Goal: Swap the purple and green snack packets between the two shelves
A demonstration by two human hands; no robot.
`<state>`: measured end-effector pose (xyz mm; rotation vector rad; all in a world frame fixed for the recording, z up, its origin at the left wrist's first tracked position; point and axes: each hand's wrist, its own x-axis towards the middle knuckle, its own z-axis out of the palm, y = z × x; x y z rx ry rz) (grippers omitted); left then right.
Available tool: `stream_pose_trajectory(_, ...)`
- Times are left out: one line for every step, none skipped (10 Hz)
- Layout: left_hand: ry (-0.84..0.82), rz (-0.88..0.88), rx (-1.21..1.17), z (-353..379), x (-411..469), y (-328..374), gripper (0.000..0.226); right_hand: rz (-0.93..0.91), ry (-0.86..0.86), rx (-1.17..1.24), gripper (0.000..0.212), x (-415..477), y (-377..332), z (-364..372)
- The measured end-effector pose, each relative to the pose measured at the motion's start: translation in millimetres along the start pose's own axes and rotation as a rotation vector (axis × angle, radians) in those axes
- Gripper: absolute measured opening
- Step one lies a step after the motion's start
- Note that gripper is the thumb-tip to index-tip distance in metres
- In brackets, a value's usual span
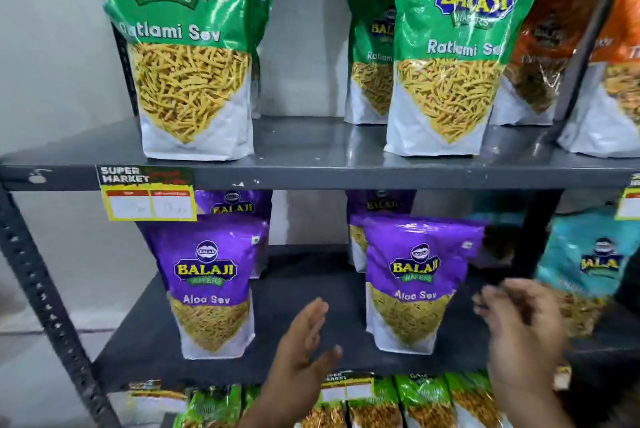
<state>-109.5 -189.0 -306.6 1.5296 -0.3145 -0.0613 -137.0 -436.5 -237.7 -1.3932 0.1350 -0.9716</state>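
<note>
Left hand [304, 348]: fingers spread, empty | right hand [519, 330]: spread, blurred, empty | glossy purple plastic Aloo Sev pouch [414, 284]: upright between both hands' fingertips, untouched | likely light, crinkly, slippery; grasp both side edges.

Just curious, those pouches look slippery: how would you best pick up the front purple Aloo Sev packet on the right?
Probably by its two side edges, from the front. The purple plastic Aloo Sev packet stands upright, facing out, with bare shelf either side, between the open left hand and right hand.

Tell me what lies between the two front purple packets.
Head view: bare dark shelf, with the left hand's fingertips reaching into the gap.
</note>
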Motion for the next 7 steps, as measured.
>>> stream_pose_trajectory(-0.086, -0.182, 0.055, 41, 33, -27, 0.067, 0.298, 0.017, -0.085, 0.047, 0, 79, -24)
stream_pose_trajectory(-0.05, -0.311, 0.095, 85, 72, -42, 0.05, 0.468, -0.266, -0.24, 0.049, 3, 149, -28)
stream_pose_trajectory(0.016, -0.339, 0.176, 102, 80, -46, 0.046, 0.455, -0.412, -0.313, 0.047, 11, 163, -23)
stream_pose_trajectory(0.142, -0.334, 0.213, 123, 83, -60, 0.047, 0.434, -0.457, -0.368, 0.045, 29, 173, -25)
stream_pose_trajectory(0.206, -0.318, 0.212, 132, 77, -59, 0.048, 0.407, -0.515, -0.368, 0.043, 33, 172, -29)
stream_pose_trajectory(0.196, -0.327, 0.119, 135, 73, -64, 0.059, 0.437, -0.577, -0.285, 0.045, 36, 168, -32)
stream_pose_trajectory(0.216, -0.321, 0.112, 138, 74, -67, 0.062, 0.433, -0.596, -0.242, 0.042, 36, 164, -35)
